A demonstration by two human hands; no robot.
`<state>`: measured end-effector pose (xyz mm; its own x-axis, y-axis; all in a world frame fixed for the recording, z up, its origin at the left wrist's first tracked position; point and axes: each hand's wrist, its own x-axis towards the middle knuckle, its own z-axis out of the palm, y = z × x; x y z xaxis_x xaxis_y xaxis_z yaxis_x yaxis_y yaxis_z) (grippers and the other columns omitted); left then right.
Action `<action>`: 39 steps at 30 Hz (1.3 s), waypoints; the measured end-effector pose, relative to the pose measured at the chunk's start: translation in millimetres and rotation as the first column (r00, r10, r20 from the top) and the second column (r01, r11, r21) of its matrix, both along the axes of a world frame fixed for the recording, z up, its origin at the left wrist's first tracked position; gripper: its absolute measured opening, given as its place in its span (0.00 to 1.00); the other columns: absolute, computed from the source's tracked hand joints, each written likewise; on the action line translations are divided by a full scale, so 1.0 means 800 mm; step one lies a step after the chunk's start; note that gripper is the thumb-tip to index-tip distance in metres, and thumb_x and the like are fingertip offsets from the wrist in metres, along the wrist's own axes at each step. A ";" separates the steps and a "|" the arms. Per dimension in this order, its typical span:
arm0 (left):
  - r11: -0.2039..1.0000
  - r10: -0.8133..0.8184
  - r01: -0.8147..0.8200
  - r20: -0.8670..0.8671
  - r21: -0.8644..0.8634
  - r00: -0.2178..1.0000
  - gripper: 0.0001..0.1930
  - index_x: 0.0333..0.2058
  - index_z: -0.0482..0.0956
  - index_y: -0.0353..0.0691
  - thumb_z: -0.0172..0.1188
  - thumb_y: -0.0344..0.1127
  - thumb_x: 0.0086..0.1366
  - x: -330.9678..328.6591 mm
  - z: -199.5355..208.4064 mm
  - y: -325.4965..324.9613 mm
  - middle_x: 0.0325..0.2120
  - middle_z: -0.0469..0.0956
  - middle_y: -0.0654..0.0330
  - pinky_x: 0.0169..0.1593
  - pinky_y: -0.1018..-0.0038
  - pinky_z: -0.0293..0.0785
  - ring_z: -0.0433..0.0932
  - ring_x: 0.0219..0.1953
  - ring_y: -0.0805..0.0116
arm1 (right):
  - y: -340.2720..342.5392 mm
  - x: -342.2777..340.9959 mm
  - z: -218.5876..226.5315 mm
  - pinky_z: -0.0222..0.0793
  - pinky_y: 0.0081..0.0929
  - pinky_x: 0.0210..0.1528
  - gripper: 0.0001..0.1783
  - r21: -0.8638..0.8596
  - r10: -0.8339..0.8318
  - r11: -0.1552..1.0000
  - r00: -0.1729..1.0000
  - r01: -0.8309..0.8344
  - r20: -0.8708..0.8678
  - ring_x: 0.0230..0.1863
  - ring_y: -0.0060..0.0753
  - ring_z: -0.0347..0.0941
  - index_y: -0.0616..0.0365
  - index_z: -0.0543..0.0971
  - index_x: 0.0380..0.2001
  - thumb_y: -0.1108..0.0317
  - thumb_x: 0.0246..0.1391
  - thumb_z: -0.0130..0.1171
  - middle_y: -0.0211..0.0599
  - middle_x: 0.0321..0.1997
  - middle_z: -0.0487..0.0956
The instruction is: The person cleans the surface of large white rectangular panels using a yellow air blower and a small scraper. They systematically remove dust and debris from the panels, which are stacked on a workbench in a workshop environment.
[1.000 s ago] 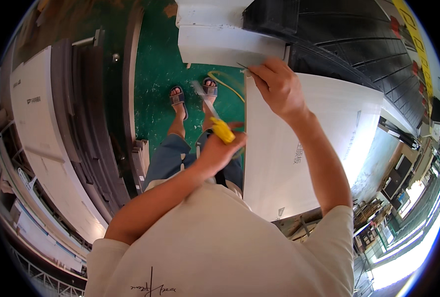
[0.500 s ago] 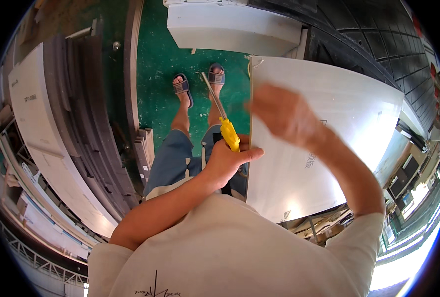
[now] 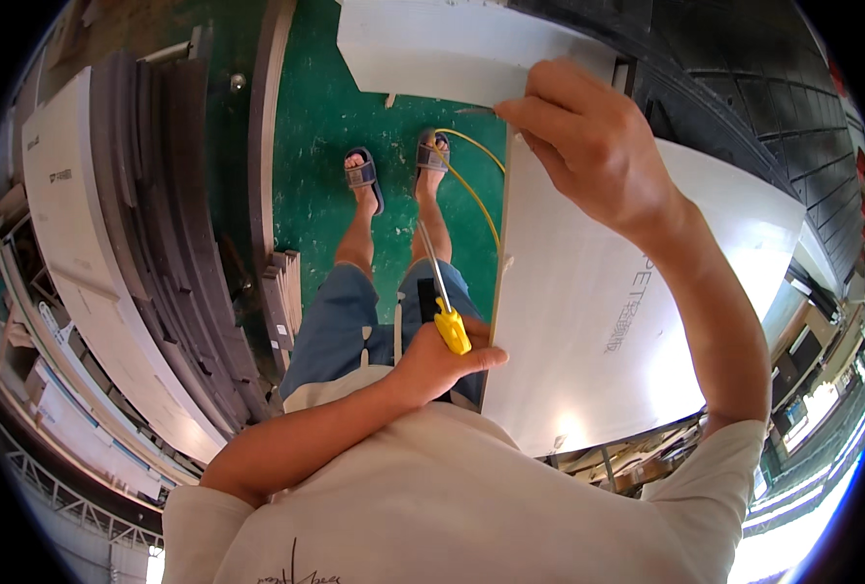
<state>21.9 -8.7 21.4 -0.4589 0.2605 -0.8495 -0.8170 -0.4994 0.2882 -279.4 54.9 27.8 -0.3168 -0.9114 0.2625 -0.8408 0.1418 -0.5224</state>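
My left hand (image 3: 437, 360) is closed round a yellow-handled tool (image 3: 450, 326) with a long, narrow metal shaft pointing away from me. Its thumb lies against the left edge of a large white panel (image 3: 588, 282), and the other fingers are partly hidden. Beyond the panel's far left corner, my right hand (image 3: 588, 136) is raised with thumb and fingers pinched together. A thin dark sliver (image 3: 476, 110) sticks out leftward from that pinch; its kind cannot be made out. A narrow yellow strip (image 3: 471, 193) loops out over the green floor beside the panel's left edge.
Stacked boards (image 3: 92, 243) stand along the left, with a low pile of short pieces (image 3: 282, 292) nearby. Ahead is a white box-like block (image 3: 432, 49). Dark machinery (image 3: 715, 107) lies at the far right. My sandalled feet stand on the green floor (image 3: 315, 107).
My right hand has moved away from me to the panel's far corner. The yellow strip's loop now shows over the floor. My left hand, with the tool, sits slightly closer to me.
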 end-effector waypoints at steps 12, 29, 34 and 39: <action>0.944 0.314 -0.322 0.111 0.063 0.943 0.23 0.59 0.75 0.34 0.63 0.32 0.67 0.038 -0.044 -0.037 0.43 0.85 0.55 0.45 0.74 0.76 0.84 0.40 0.67 | 0.077 0.107 0.026 0.71 0.35 0.33 0.10 0.105 0.198 0.971 0.967 -0.216 0.162 0.34 0.38 0.72 0.60 0.79 0.32 0.73 0.43 0.63 0.35 0.30 0.70; 0.831 -0.251 -0.091 -0.516 -0.548 0.819 0.11 0.36 0.82 0.42 0.70 0.42 0.66 -0.211 -0.042 -0.110 0.28 0.82 0.63 0.27 0.73 0.66 0.80 0.27 0.71 | 0.180 0.335 0.036 0.68 0.29 0.25 0.15 0.134 0.147 0.978 0.983 -0.161 0.110 0.27 0.31 0.71 0.66 0.83 0.37 0.76 0.41 0.68 0.32 0.27 0.67; 0.813 -0.148 -0.248 -0.600 -0.526 0.786 0.13 0.38 0.82 0.39 0.69 0.43 0.66 -0.208 -0.049 -0.083 0.29 0.85 0.63 0.31 0.70 0.67 0.83 0.27 0.68 | 0.246 0.444 0.052 0.69 0.29 0.25 0.16 0.203 0.127 0.966 0.976 -0.163 0.179 0.27 0.31 0.71 0.65 0.85 0.38 0.76 0.42 0.69 0.31 0.26 0.70; 0.740 -0.406 -0.051 -0.506 -0.670 0.761 0.12 0.40 0.82 0.36 0.68 0.39 0.67 -0.123 -0.025 -0.059 0.30 0.85 0.59 0.29 0.73 0.71 0.84 0.28 0.70 | 0.205 0.364 0.033 0.67 0.38 0.28 0.10 0.094 -0.006 0.996 0.998 0.012 -0.064 0.26 0.42 0.69 0.61 0.83 0.35 0.78 0.45 0.67 0.36 0.26 0.69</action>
